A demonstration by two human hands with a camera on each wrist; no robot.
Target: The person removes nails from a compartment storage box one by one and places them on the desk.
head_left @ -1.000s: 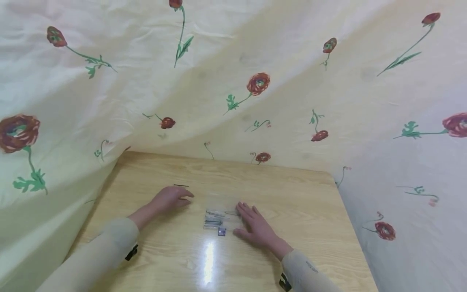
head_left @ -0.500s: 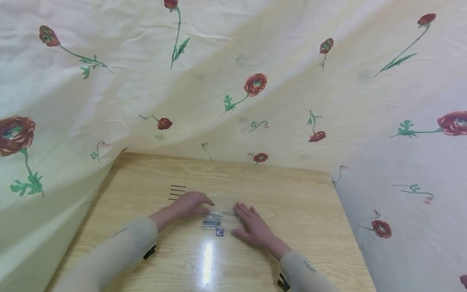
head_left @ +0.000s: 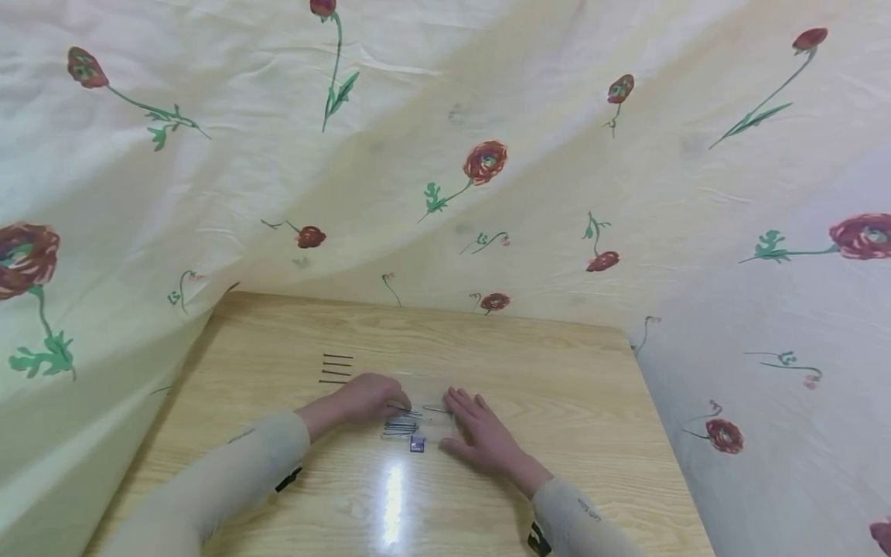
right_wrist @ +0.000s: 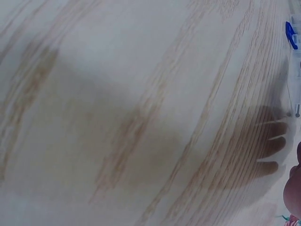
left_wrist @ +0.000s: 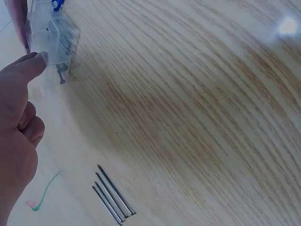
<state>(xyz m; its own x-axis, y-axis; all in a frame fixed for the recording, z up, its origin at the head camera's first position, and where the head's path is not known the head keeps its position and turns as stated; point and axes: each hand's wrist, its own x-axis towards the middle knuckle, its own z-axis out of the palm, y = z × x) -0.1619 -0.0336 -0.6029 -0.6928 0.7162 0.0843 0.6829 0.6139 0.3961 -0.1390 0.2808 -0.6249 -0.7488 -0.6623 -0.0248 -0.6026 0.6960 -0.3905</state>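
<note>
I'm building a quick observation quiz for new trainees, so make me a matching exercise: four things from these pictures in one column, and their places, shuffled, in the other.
Things
1. Row of four nails
2. Blue clasp
3. Left hand
4. Right hand

Places
A. At the right edge of the clear plastic box, back of the hand up
B. Loose on the wooden tabletop, left of the box
C. On the box's side nearest the person
D. Reaching to the box's left part

Pairs: 1-B, 2-C, 3-D, 4-A

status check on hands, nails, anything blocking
Left hand at nails in clear box, grip unclear. Right hand at box edge. Four nails outside, side by side. No obstruction visible.
</note>
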